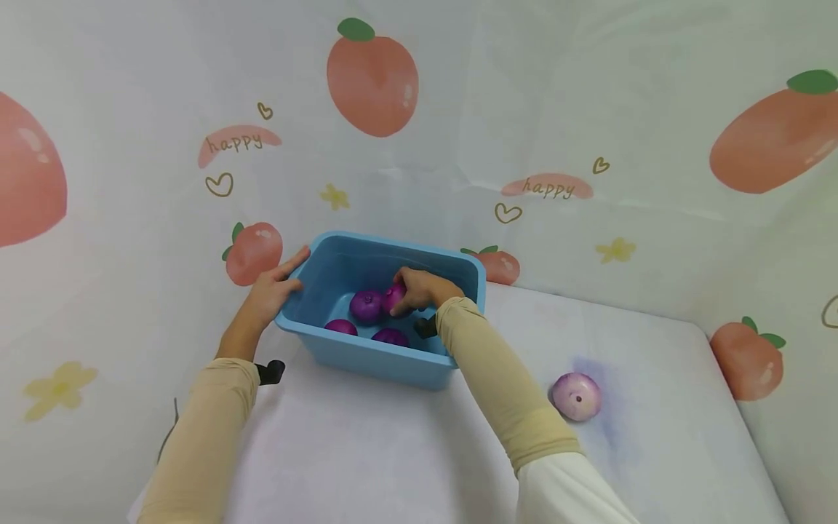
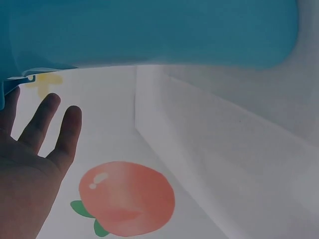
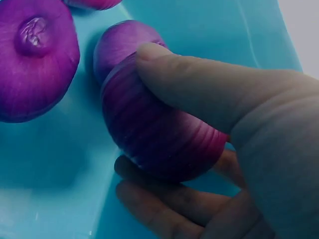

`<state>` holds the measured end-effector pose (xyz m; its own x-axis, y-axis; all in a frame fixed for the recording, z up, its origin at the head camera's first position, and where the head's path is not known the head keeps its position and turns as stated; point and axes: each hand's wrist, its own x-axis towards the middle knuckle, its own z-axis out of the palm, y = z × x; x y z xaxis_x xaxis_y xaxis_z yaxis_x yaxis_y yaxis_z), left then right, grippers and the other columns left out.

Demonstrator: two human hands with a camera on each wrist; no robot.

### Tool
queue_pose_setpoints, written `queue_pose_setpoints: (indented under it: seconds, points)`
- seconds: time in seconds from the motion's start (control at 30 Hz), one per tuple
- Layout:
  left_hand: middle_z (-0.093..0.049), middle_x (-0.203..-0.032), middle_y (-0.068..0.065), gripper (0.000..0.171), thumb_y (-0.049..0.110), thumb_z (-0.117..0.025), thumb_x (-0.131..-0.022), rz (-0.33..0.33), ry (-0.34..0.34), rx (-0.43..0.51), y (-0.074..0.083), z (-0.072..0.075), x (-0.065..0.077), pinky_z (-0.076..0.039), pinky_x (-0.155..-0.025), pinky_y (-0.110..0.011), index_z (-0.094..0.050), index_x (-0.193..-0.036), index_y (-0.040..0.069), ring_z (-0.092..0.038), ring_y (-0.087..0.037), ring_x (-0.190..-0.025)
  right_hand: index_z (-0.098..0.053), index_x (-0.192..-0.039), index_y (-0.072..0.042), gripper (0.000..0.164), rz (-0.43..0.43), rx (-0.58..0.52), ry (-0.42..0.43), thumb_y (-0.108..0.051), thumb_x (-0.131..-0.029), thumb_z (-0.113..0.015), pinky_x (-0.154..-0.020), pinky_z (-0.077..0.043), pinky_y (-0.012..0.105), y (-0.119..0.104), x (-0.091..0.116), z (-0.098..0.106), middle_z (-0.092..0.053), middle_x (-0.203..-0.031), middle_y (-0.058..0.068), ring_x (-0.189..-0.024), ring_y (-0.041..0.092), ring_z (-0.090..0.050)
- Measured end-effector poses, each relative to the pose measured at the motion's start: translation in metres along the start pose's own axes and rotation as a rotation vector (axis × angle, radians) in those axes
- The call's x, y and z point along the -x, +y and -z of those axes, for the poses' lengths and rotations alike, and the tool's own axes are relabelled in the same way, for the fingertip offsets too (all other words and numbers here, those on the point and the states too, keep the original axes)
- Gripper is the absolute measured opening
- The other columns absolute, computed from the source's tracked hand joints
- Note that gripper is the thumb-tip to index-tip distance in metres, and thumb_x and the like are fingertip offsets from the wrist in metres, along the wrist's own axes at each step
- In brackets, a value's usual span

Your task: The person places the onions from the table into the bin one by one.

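Inside a blue plastic bin [image 1: 380, 369], my right hand [image 1: 424, 287] grips a purple onion [image 3: 157, 129]. The right wrist view has the thumb over its top and fingers curled beneath. Another onion [image 1: 366, 307] sits just left of it, and two more, a left onion [image 1: 341, 327] and a middle onion [image 1: 390, 336], are partly hidden by the bin's front wall. At the bin's left rim, my left hand [image 1: 263, 300] touches the edge with thumb and index finger. Its other fingers [image 2: 70, 129] stretch out straight beneath the rim in the left wrist view.
A paler pink-purple onion [image 1: 577, 397] lies on the white tabletop [image 1: 661, 422], right of my right forearm. Behind the bin rises a white backdrop [image 1: 445, 94] printed with fruit, hearts and flowers. A purple smear marks the cloth near the pale onion.
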<state>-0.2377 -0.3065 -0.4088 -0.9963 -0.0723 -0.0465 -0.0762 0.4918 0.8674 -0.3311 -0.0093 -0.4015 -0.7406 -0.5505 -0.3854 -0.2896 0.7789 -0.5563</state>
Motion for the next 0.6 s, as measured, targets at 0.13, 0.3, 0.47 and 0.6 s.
queue_pose_setpoints:
  seconds: [0.13, 0.3, 0.47, 0.6]
  points:
    - [-0.029, -0.168, -0.002, 0.064, 0.017, -0.048, -0.099, 0.005, -0.001, -0.003, 0.001, -0.0018, -0.0007, -0.034, -0.116, -0.07, -0.032, -0.157, 0.039, -0.023, -0.044, -0.157, -0.043, -0.147, -0.013, 0.073, 0.003, 0.009, 0.003, -0.033, -0.087, -0.079, -0.105, -0.053, 0.043, 0.0032, 0.0011, -0.0008, -0.06, -0.136, 0.012, -0.12, 0.027, -0.059]
    - [-0.029, -0.168, -0.005, 0.064, 0.017, -0.048, -0.099, 0.001, -0.002, -0.008, 0.0018, -0.001, 0.0001, -0.034, -0.115, -0.07, -0.031, -0.158, 0.037, -0.023, -0.046, -0.156, -0.042, -0.148, -0.013, 0.073, 0.007, -0.012, -0.005, -0.034, -0.088, -0.079, -0.105, -0.053, 0.043, 0.0041, -0.0016, -0.0014, -0.059, -0.137, 0.013, -0.12, 0.027, -0.059]
    - [-0.029, -0.168, -0.008, 0.065, 0.016, -0.048, -0.099, -0.003, 0.001, -0.022, 0.0016, -0.0017, 0.0004, -0.035, -0.114, -0.07, -0.031, -0.159, 0.034, -0.024, -0.048, -0.155, -0.04, -0.149, -0.012, 0.075, -0.016, -0.097, -0.032, -0.033, -0.088, -0.079, -0.1, -0.057, 0.045, 0.0037, -0.001, -0.0026, -0.056, -0.14, 0.014, -0.119, 0.029, -0.061]
    - [-0.028, -0.168, -0.008, 0.065, 0.016, -0.048, -0.099, -0.004, -0.001, -0.021, 0.0014, -0.0018, -0.0001, -0.034, -0.115, -0.07, -0.031, -0.159, 0.034, -0.024, -0.049, -0.155, -0.033, -0.157, -0.015, 0.086, -0.086, -0.124, -0.087, -0.035, -0.087, -0.078, -0.104, -0.055, 0.05, 0.0036, -0.0007, -0.0034, -0.048, -0.152, 0.014, -0.128, 0.031, -0.056]
